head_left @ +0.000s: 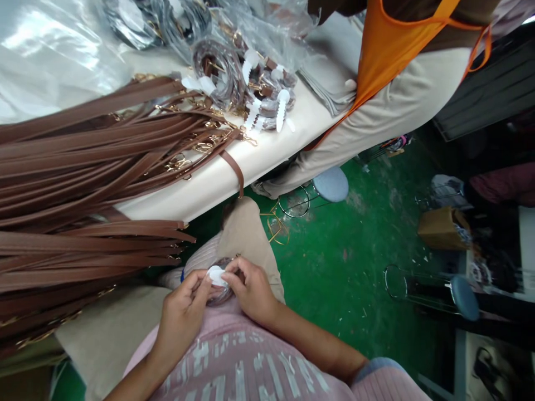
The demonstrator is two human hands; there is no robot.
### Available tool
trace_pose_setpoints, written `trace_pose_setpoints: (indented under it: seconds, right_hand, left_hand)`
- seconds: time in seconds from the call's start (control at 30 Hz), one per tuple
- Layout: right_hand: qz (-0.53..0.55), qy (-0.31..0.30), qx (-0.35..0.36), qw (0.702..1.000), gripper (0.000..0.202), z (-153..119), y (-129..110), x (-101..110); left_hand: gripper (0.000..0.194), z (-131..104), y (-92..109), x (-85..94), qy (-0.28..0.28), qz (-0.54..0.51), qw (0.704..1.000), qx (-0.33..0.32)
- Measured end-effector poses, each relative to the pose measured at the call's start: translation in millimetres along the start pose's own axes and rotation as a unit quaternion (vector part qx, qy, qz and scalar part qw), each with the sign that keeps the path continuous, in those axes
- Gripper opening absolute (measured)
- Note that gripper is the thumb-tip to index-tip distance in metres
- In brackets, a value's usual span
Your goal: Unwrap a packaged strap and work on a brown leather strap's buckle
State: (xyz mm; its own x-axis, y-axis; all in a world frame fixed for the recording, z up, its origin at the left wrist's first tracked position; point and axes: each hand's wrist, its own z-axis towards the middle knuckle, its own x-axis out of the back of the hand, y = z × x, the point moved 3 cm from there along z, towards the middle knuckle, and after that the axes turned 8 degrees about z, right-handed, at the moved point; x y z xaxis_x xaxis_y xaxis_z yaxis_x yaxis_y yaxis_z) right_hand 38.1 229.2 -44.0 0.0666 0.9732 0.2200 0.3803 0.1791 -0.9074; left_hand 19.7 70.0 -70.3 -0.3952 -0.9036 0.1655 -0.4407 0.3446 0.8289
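A coiled strap in clear wrap (220, 296) rests at my lap, with a white round-ended tag (217, 274) over it. My left hand (187, 303) pinches the tag and coil from the left, thumb on top. From the right, my right hand (253, 289) is closed with its thumb and fingertips at the tag's right edge. Long brown straps (83, 150) with gold clasps lie bundled on the table beside me. Several wrapped coils (221, 72) with white toothed tags sit farther up the table; one such tag (282, 110) lies near the edge.
The white table (184, 199) runs diagonally along my left, with clear plastic bags (54, 50) at its far side. A person in an orange apron (387, 44) stands there near grey sheets (328, 92). Stools (331, 184) and a cardboard box (443, 228) stand on the green floor (334, 267).
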Motion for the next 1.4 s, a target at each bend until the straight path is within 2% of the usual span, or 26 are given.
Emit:
trace_pose_setpoints:
  seconds: [0.17, 0.37, 0.47, 0.63, 0.77, 0.83, 0.87, 1.0, 1.03, 1.07, 1.1, 1.13, 1.17, 1.23, 1.27, 1.33, 1.4]
  right_hand:
    - [0.143, -0.023, -0.040, 0.989, 0.018, 4.7, 12.6, -1.2]
    - [0.258, -0.043, -0.105, 0.959, 0.036, 12.5, 22.7, -4.5]
    - [0.280, -0.055, -0.133, 0.949, 0.041, 14.4, 24.0, -4.8]
    - [0.257, -0.086, -0.173, 0.947, 0.054, 18.1, 24.9, -4.9]
    - [0.279, -0.111, -0.219, 0.928, 0.060, 21.4, 24.9, -5.3]
    - [0.272, -0.104, -0.230, 0.928, 0.057, 21.5, 24.5, -5.6]
    - [0.267, -0.098, -0.233, 0.930, 0.054, 21.0, 24.6, -6.3]
    - [0.238, -0.060, -0.205, 0.947, 0.034, 16.8, 28.3, -12.6]
    - [0.233, -0.048, -0.183, 0.954, 0.029, 15.5, 29.8, -14.3]
    - [0.231, -0.037, -0.160, 0.959, 0.025, 14.0, 31.3, -15.8]
    - [0.235, -0.028, -0.139, 0.961, 0.023, 12.4, 32.8, -17.0]
    - [0.243, -0.023, -0.122, 0.962, 0.023, 10.7, 34.1, -17.8]
    - [0.252, -0.020, -0.108, 0.962, 0.023, 8.9, 35.0, -18.3]
    - [0.254, -0.022, -0.084, 0.963, 0.026, 5.6, 34.8, -18.0]
    - [0.247, -0.025, -0.074, 0.966, 0.026, 4.3, 33.7, -17.3]
    - [0.227, -0.028, -0.058, 0.972, 0.027, 2.7, 30.9, -15.8]
    - [0.209, -0.029, -0.052, 0.976, 0.026, 2.5, 28.5, -14.7]
  left_hand:
    - [0.043, -2.8, 2.9, 0.5, 0.008, 0.011, 1.000, -0.010]
    - [0.044, -3.1, 12.5, -0.6, 0.026, 0.028, 0.999, -0.031]
    - [0.043, -2.7, 13.4, -0.1, 0.032, 0.034, 0.998, -0.034]
    - [0.041, -3.9, 8.8, 1.2, 0.027, 0.073, 0.996, -0.046]
    - [0.031, -5.3, 8.4, 2.1, 0.037, 0.133, 0.984, -0.110]
    - [0.023, -6.0, 10.8, 2.3, 0.058, 0.195, 0.961, -0.189]
    - [0.019, -6.6, 12.2, 2.3, 0.072, 0.234, 0.939, -0.242]
    - [0.018, -9.7, 12.8, 0.7, 0.113, 0.384, 0.796, -0.455]
    - [0.020, -9.6, 11.3, 1.0, 0.109, 0.401, 0.769, -0.486]
    - [0.022, -8.8, 9.8, 2.3, 0.098, 0.402, 0.761, -0.499]
    - [0.023, -7.1, 8.4, 4.4, 0.078, 0.391, 0.774, -0.492]
    - [0.024, -4.6, 7.2, 7.0, 0.050, 0.366, 0.806, -0.462]
    - [0.024, -1.5, 6.0, 9.8, 0.019, 0.328, 0.850, -0.411]
    - [0.025, 4.5, 3.3, 15.0, -0.026, 0.224, 0.939, -0.258]
    - [0.027, 6.6, 2.2, 16.8, -0.037, 0.171, 0.968, -0.182]
    - [0.033, 9.4, 1.8, 17.7, -0.050, 0.089, 0.992, -0.078]
    - [0.037, 12.2, 2.3, 15.9, -0.069, 0.049, 0.996, -0.039]
